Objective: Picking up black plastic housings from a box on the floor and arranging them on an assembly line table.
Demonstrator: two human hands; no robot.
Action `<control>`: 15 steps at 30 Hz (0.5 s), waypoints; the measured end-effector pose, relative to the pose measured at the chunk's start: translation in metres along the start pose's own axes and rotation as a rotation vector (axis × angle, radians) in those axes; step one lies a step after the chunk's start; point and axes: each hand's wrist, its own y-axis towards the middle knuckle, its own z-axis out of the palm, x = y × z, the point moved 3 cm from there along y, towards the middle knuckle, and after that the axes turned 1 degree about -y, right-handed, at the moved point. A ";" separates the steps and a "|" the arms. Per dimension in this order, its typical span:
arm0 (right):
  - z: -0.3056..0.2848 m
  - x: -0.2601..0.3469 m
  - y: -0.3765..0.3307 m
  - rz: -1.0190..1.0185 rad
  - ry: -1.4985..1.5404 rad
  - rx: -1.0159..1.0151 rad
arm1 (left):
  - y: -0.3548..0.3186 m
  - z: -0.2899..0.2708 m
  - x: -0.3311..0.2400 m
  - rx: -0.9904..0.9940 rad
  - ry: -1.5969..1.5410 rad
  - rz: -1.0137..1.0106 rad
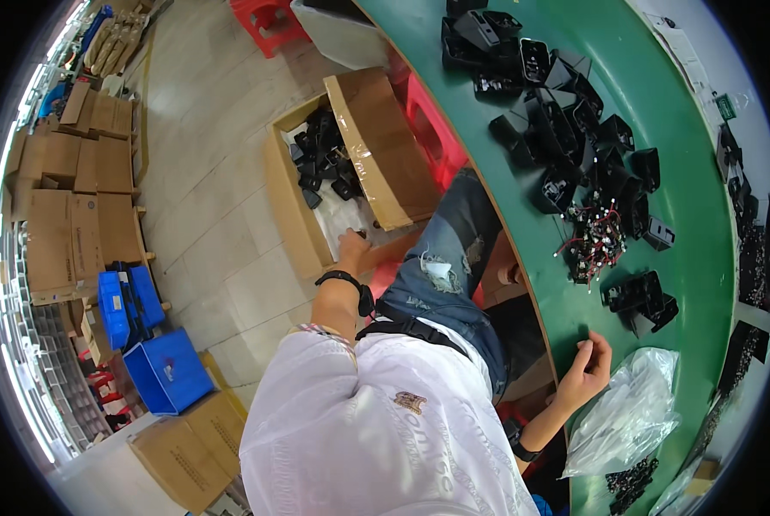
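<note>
My left hand (pixel 351 248) reaches down to the near end of an open cardboard box (pixel 294 202) beside my leg. Its fingers are curled, with a small dark spot at their tips that I cannot make out. Inside the box, black plastic housings (pixel 320 148) lie heaped next to a white plastic liner (pixel 340 215). On the right, my right hand (pixel 588 371) rests near the edge of the green table (pixel 509 185), loosely bent, thumb and fingers apart and nothing between them. Nearest to it are several black housings (pixel 638 298) and a clear plastic bag (pixel 630 413).
More black housings (pixel 565 120) are piled along the table, beside a tangle of red and black wires with white connectors (pixel 593 241). Red stools (pixel 436 129) stand under the table edge. Stacked cartons (pixel 101 163) and blue bins (pixel 168 370) line the far left.
</note>
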 end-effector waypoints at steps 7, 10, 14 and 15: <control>0.000 0.003 0.000 0.069 -0.041 0.059 | 0.013 0.004 0.001 -0.045 -0.052 0.147; 0.000 0.003 0.002 -0.004 -0.039 0.016 | 0.016 0.001 -0.012 -0.061 -0.023 0.193; -0.001 0.003 -0.001 0.028 -0.047 0.033 | 0.030 -0.015 -0.014 -0.088 -0.061 0.177; -0.001 0.003 -0.002 0.040 -0.067 0.053 | 0.038 -0.022 -0.015 -0.070 -0.071 0.178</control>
